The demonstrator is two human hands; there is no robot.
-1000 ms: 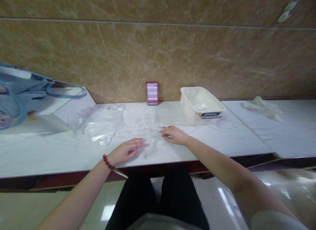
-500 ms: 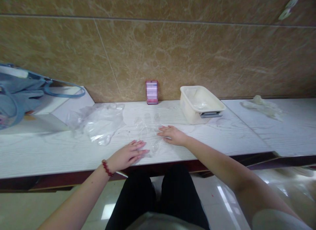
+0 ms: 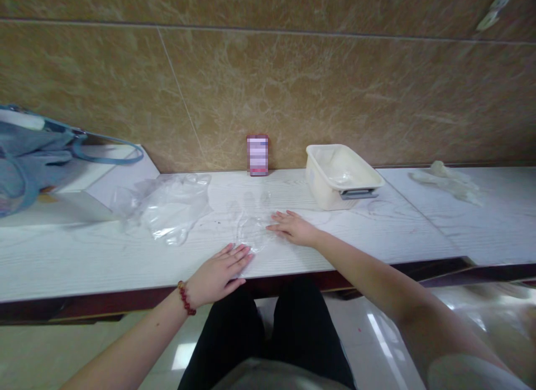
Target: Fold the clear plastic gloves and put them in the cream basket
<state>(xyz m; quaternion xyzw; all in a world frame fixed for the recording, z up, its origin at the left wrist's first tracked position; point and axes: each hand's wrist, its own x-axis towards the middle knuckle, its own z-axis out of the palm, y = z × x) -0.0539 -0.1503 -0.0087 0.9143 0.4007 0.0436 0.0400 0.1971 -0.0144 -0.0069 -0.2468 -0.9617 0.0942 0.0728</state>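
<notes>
White counter (image 3: 104, 258) by a marbled wall (image 3: 268, 88) has a clear plastic glove (image 3: 252, 228) lying between left hand (image 3: 221, 271) and right hand (image 3: 296, 229), fingers loosely spread, so imo it's the smoothing-flat step and calls for light, even pressure next.

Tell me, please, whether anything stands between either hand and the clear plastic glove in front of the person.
Nothing visible does: the left hand is at the near end of the glove, and the right hand at its right side. The tub and phone stand farther back, out of the way.
</notes>
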